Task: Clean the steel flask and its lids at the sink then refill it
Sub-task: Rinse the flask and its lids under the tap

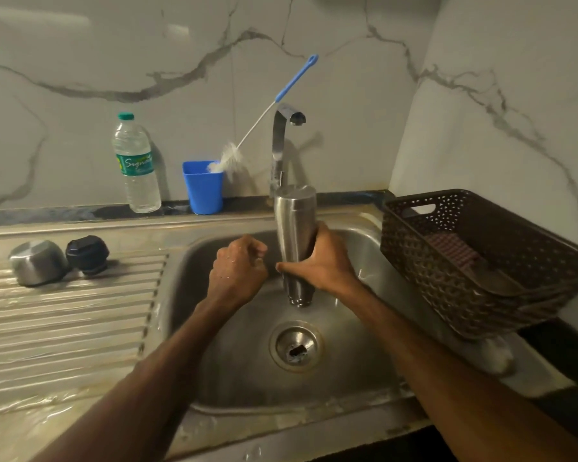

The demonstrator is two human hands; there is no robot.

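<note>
My right hand (321, 261) grips the steel flask (294, 225), which hangs upside down over the sink basin (364, 328) with its mouth pointing at the drain (296, 346). My left hand (239, 268) is curled into a loose fist just left of the flask and holds nothing. The steel cup lid (37, 261) and the black stopper lid (87, 253) sit side by side on the ribbed drainboard (64, 328) at the left. The tap (281, 141) stands behind the flask, with no water running from it.
A plastic water bottle (137, 165) and a blue cup (203, 188) holding a bottle brush (264, 118) stand on the back ledge. A brown woven basket (481, 261) sits at the sink's right edge. Marble walls close off the back and right.
</note>
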